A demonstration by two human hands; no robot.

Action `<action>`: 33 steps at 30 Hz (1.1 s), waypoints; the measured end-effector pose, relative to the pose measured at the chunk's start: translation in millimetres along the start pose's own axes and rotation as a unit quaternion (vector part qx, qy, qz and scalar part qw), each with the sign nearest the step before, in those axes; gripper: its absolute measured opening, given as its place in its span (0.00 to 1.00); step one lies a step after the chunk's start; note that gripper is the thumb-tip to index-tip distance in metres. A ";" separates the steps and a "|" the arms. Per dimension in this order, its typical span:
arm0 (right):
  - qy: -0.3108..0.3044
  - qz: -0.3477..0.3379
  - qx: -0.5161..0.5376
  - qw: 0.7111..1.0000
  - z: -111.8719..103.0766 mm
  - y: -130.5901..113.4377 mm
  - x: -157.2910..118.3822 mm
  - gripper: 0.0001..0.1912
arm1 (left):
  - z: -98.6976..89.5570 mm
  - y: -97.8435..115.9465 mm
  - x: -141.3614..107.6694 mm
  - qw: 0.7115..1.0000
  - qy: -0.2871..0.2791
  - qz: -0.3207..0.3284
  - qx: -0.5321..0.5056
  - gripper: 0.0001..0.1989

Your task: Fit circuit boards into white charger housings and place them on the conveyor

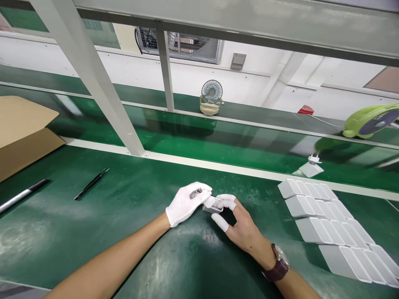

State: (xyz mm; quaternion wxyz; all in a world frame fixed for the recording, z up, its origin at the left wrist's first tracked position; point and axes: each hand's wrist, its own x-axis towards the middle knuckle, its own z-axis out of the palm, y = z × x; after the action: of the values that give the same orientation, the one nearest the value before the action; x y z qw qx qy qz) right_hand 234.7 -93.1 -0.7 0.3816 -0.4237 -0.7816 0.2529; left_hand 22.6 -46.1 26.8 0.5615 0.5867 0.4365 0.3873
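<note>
My left hand (189, 203), in a white glove, is closed around one end of a small white plastic charger case (212, 206). A bit of shiny metal (197, 192) shows between the thumb and fingers; its exact kind is hard to make out. My right hand (241, 226) wears white finger cots on the thumb and two fingers. Those two fingers rest on the case's right end, with the thumb just below it. Both hands are low over the green bench top (140, 249). Part of the case is hidden by the fingers.
Rows of white plastic cases (324, 230) stand at right. Behind them lies a white charger with prongs (311, 167). Black tweezers (92, 184), a silver-and-black pen-like tool (25, 195) and a cardboard box (28, 145) are at left. A metal post (102, 91) rises behind.
</note>
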 end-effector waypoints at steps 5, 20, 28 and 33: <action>0.080 0.021 0.038 0.996 0.1 0.1 1.4 0.10 | 0.7 0.1 0.4 1.000 -0.003 -0.002 0.006 0.17; 0.087 0.163 0.038 0.982 9.5 5.6 16.7 0.14 | 0.8 -0.8 -0.9 1.000 -0.013 -0.005 -0.002 0.18; 0.083 0.187 0.076 0.976 14.9 3.5 18.4 0.16 | 1.1 -5.4 -1.7 1.000 -0.017 0.007 0.001 0.15; 0.080 0.187 0.229 0.952 13.4 4.2 14.5 0.16 | 0.7 -3.4 -1.9 1.000 -0.024 0.011 0.013 0.14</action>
State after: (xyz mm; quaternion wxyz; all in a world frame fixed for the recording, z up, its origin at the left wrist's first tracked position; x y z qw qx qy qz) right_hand 220.8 -79.5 -5.9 0.4754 -0.4822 -0.5764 0.4574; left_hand 22.4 -48.2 23.4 0.5595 0.6080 0.4216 0.3737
